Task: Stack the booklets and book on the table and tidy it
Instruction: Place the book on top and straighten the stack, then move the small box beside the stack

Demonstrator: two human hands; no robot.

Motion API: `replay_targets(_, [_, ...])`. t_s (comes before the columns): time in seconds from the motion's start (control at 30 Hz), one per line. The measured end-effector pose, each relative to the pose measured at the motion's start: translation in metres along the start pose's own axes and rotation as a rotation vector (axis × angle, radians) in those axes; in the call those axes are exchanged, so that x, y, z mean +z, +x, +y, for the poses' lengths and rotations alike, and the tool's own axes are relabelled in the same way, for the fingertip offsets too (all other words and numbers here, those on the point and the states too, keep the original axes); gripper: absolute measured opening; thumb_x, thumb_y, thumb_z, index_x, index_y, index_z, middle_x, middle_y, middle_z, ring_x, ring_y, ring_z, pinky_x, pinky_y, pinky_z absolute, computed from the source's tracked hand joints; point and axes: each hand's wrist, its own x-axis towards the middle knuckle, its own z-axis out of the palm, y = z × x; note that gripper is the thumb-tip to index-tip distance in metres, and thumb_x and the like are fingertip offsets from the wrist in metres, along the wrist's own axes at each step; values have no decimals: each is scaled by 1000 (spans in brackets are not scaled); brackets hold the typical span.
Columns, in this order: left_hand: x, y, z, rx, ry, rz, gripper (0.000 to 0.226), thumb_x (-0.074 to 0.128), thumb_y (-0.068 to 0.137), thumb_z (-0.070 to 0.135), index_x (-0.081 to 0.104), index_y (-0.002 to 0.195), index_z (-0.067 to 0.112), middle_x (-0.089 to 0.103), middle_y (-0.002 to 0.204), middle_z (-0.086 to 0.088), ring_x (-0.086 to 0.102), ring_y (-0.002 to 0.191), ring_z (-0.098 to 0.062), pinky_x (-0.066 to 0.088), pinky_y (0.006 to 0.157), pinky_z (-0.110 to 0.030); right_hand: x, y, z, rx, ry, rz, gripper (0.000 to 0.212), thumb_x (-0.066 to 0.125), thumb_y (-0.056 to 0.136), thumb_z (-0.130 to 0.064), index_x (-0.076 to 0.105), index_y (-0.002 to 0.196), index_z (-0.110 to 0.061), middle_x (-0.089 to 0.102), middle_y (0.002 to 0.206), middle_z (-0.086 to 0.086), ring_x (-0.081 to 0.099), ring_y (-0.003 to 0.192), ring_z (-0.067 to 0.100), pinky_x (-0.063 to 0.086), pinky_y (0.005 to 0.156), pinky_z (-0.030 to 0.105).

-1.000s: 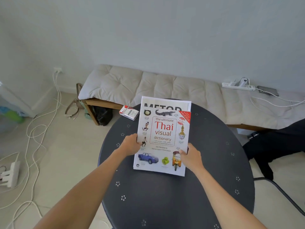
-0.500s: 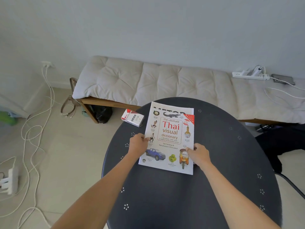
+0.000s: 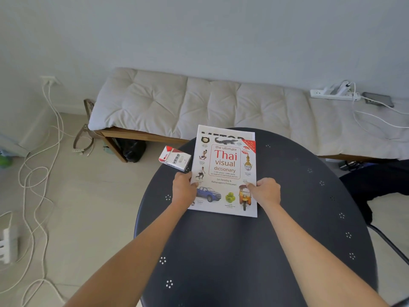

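Round dark tabletop (image 3: 287,229) with small white dot clusters, mostly bare on the near and right sides; plenty of open surface toward the person. Far-left rim is crowded: a small red-and-white box (image 3: 175,158) marked "VESS" sits right at the edge, partly overhanging it, just beside the book's left side. Beyond the far rim, a cushioned bench (image 3: 199,103) runs along the wall, close behind the tabletop. White cables (image 3: 37,173) on the floor to the left.

The book (image 3: 224,171), a white "Thai visual dictionary", lies face up on the far half of the tabletop, lying on top of the booklets (image 3: 223,132), which peek out as a white strip with black lettering past the book's far edge. The far edge of the stack reaches the tabletop's far rim.

Left hand (image 3: 184,189) grips the book's left edge about mid-height, thumb on the cover, fingers curled under or against the side. Right hand (image 3: 265,191) grips the right edge at the same height, thumb on the cover near the tuk-tuk picture. Both hands closed on the stack, forearms stretched out over the near tabletop. Cannot tell if the stack is lifted or resting flat.
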Motion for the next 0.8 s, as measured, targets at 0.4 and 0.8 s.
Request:
replay_targets(0.4, [-17, -28, -42, 199, 122, 2, 49, 42, 98, 33, 39, 143, 14, 43, 142, -3, 45, 127, -19, 44, 100, -30, 3, -29, -28, -179, -322, 95, 39, 60, 90, -30, 52, 122, -8, 59, 116, 11, 58, 102, 26, 46, 68, 33])
replay_targets(0.8, [-22, -55, -131, 332, 490, 146, 58, 18, 99, 45, 1, 152, 27, -13, 155, 12, -8, 146, -7, -8, 117, -27, 84, -51, -128, -732, -339, -117, 69, 64, 87, -37, 35, 144, -13, 44, 145, 8, 39, 134, 25, 40, 104, 38])
